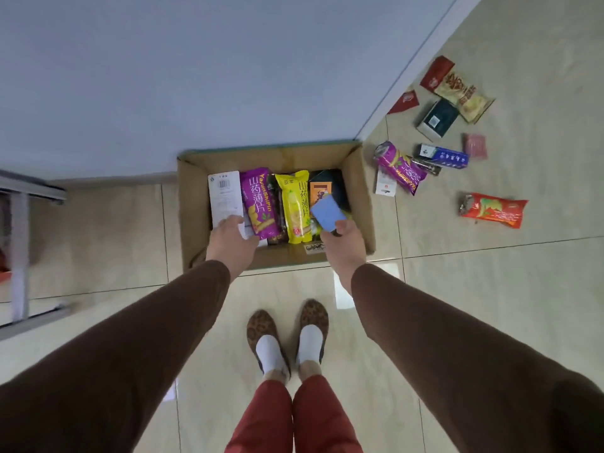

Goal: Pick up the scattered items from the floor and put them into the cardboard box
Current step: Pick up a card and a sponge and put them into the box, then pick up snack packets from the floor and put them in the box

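Both hands (232, 237) (343, 238) inside box (358, 171) near edge, w/ white pack (225, 197), blue pad (327, 212)

One head camera, mine, looks steeply down from standing height at the box (277, 155) against the wall, my feet below.

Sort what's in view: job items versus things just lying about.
Job: cardboard box, white box in left hand, blue item in right hand, orange snack bag, purple snack bag on the floor.
Not: metal frame, slippers.
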Demonstrator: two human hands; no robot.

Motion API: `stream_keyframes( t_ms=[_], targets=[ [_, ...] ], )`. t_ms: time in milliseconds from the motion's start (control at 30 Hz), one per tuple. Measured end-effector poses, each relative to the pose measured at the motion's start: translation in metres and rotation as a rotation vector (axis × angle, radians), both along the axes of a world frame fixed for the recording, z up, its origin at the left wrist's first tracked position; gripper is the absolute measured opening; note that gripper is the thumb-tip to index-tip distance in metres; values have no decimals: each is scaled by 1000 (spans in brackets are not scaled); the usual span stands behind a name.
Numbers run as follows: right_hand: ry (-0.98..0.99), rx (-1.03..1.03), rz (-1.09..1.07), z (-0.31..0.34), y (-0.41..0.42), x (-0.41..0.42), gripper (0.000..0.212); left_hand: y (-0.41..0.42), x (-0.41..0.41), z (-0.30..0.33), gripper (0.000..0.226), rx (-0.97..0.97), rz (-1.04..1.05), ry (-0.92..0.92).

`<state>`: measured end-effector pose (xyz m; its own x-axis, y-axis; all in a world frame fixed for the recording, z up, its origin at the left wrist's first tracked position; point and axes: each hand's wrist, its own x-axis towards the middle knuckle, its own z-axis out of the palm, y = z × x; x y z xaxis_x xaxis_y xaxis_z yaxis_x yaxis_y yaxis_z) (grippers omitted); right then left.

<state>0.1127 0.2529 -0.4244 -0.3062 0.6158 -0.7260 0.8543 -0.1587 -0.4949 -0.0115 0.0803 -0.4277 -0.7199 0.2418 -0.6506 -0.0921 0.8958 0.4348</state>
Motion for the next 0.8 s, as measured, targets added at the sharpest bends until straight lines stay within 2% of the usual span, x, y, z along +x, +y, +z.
stream_keyframes(
  t_ms=[133, 367, 567, 800],
  targets=[
    [11, 16, 11, 15, 15, 23, 48, 30, 10, 9, 42, 28, -209, 39],
    [35, 122, -6, 38, 73, 86, 33, 107, 49, 34, 44, 35, -492, 121],
    [24, 209, 32, 52, 149, 164, 39, 194, 105, 46, 39, 27, -716, 142],
    [-18, 257, 149, 54, 262, 268, 43, 305, 197, 53, 45, -31, -791, 137]
  ],
)
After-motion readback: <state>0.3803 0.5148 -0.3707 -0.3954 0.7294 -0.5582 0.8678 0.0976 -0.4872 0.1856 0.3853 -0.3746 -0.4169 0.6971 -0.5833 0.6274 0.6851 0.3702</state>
